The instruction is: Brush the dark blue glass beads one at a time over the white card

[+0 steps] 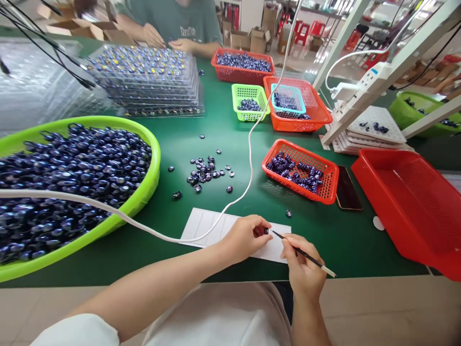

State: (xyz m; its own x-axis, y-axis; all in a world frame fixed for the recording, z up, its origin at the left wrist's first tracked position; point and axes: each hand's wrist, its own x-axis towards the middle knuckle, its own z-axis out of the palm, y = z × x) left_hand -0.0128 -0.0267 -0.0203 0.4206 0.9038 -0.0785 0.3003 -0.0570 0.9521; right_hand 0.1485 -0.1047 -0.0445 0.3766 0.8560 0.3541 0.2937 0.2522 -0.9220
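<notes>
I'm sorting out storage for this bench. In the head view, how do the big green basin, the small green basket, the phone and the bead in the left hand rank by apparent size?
1. Big green basin, though it sits nearest the camera.
2. Small green basket and phone: alike; the basket is farther away, so unsure.
3. Bead, pinched by the left hand.

1. Bench [201,139]: dark green.
2. Large basin [144,192]: lime green, holding glossy dark blue beads [72,168].
3. Mesh basket [329,185]: orange-red.
4. Small basket [248,93]: lime green.
5. Card [205,226]: white, faintly lined.

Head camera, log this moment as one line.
left hand: pinches bead | right hand: holds brush, tip at bead | under: white card
</notes>
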